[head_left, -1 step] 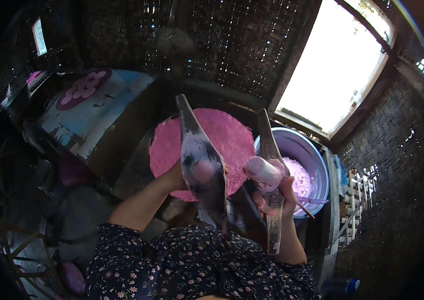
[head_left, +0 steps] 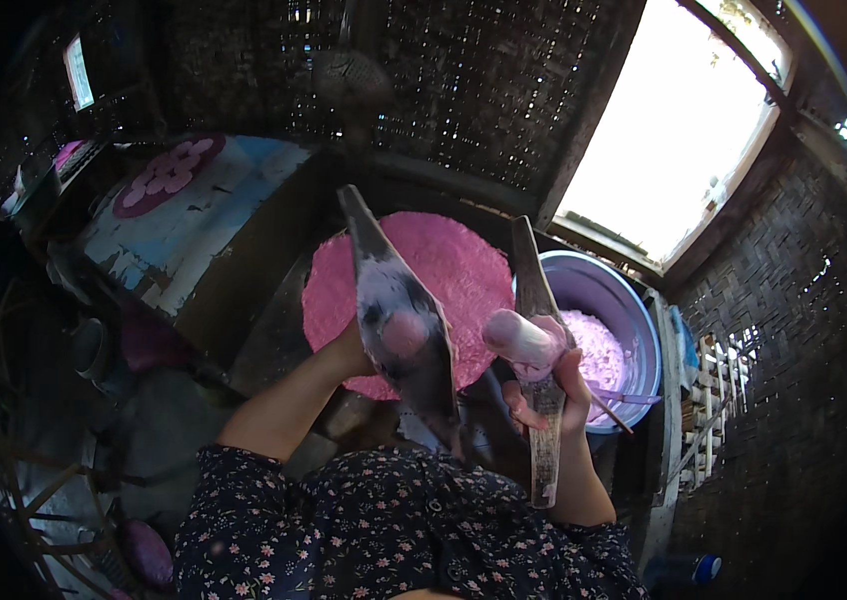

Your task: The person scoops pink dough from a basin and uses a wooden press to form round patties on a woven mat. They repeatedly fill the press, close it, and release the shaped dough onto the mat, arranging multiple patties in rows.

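Observation:
My left hand (head_left: 349, 352) is closed around a dark wooden board (head_left: 382, 275), broad in the middle and tapering to both ends. A round pink patch (head_left: 405, 335) shows at its centre, and most of my fingers are hidden behind it. My right hand (head_left: 572, 392) grips a narrower wooden bar (head_left: 536, 278) with a thick peg (head_left: 519, 337) sticking out, coated in pale pink paste. Bar and board are held apart, side by side. Behind the board lies a large round pink surface (head_left: 474, 270).
Behind my right hand stands a bluish bucket (head_left: 653, 340) of pink mash (head_left: 594, 345), with a purple handle (head_left: 629, 398) across its rim. On the left, a worn table (head_left: 224, 190) bears a plate (head_left: 127, 207) of pink rounds. Woven walls and a bright window (head_left: 664, 130) surround this corner.
Very little differs. The upper end of the board in my left hand has shifted slightly left. Both hands keep their hold.

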The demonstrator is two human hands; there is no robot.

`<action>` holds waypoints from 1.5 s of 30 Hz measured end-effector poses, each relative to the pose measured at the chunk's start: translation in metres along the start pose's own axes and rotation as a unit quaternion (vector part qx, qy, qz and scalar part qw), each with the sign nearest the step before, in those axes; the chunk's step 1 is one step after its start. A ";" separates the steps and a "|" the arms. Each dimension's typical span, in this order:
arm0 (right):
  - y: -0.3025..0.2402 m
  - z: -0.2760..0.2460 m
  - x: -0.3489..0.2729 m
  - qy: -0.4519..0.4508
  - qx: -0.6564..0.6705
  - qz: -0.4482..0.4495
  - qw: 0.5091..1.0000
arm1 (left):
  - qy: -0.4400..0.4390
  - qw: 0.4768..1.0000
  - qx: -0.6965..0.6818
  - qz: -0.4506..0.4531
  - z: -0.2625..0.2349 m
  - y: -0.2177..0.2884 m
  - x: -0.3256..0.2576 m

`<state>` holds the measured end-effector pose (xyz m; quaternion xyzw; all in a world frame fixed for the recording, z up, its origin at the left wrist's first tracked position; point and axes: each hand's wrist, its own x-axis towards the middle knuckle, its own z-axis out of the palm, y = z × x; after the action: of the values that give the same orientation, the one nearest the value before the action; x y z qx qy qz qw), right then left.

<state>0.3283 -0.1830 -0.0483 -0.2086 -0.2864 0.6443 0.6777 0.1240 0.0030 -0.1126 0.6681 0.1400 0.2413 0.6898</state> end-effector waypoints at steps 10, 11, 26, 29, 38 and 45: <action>0.031 0.005 0.033 -0.002 0.142 0.084 0.986 | 0.024 0.989 0.016 0.144 -0.031 0.000 -0.021; 0.030 0.006 0.036 0.007 0.129 0.071 0.989 | 0.037 0.991 -0.005 0.127 -0.029 0.003 -0.021; 0.017 0.015 0.049 0.119 -0.091 0.058 0.987 | 0.065 0.987 -0.043 0.140 -0.040 0.002 -0.005; 0.021 0.013 0.051 0.102 -0.048 0.085 0.990 | 0.057 0.983 0.051 0.166 -0.042 0.007 -0.003; 0.022 0.016 0.051 0.083 -0.031 0.073 0.993 | 0.054 0.986 0.016 0.157 -0.041 0.004 -0.007; 0.031 0.010 0.050 0.080 -0.049 0.058 0.994 | 0.067 0.982 0.072 0.161 -0.043 -0.008 -0.004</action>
<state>0.2981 -0.1316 -0.0549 -0.3087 -0.2502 0.6491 0.6487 0.0991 0.0380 -0.1238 0.7119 0.0934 0.3824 0.5816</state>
